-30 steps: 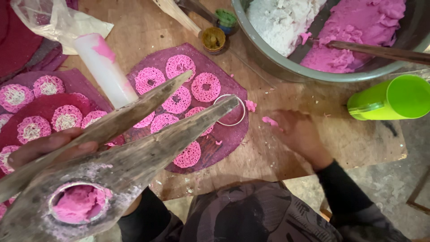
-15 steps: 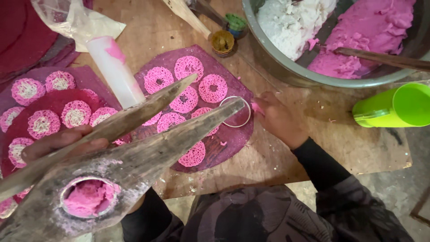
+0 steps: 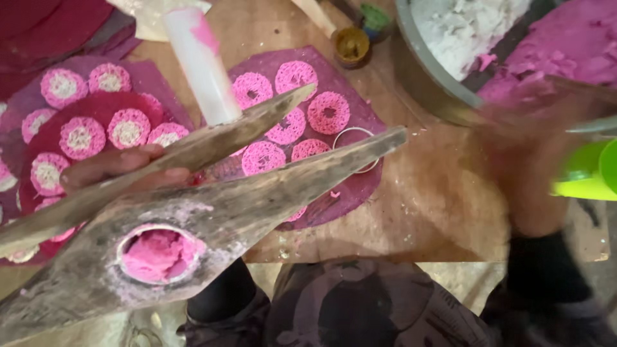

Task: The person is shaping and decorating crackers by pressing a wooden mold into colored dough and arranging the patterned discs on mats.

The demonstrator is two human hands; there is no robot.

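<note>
Far left of the left hand (image 3: 122, 168) lay dark red sheets (image 3: 96, 122) w/ pink-and-white lacy rings (image 3: 81, 137); the left hand's fingers (image 3: 96, 168) were curled and clamped on the upper arm of a wooden press (image 3: 212, 212), a weathered two-armed tool held over the bench (image 3: 424, 212); just below those fingers, the press's round hole held pink dough (image 3: 157, 254); both wooden arms ran up and to the right from the fingers, tips apart. Above the fingers, a white cylinder (image 3: 199, 61) smeared w/ pink lay tilted, its lower end behind the upper arm. Right of the left hand, a purple sheet (image 3: 360, 186) carried pink lacy rings (image 3: 328, 112), plus a thin metal ring (image 3: 357, 146) partly behind the lower arm's tip; a small dark-gold pot (image 3: 351, 45) stood further up, near the sheet's top edge. Further right, a big metal bowl (image 3: 424, 77) held white dough (image 3: 469, 26) and pink dough; the right hand (image 3: 524, 154) was motion-blurred at the bowl's rim, black sleeve below it; couldn't tell whether its fingers were apart or together, or whether they touched anything. Just right of that hand stood a bright green cup (image 3: 588, 173), at the frame edge.
</note>
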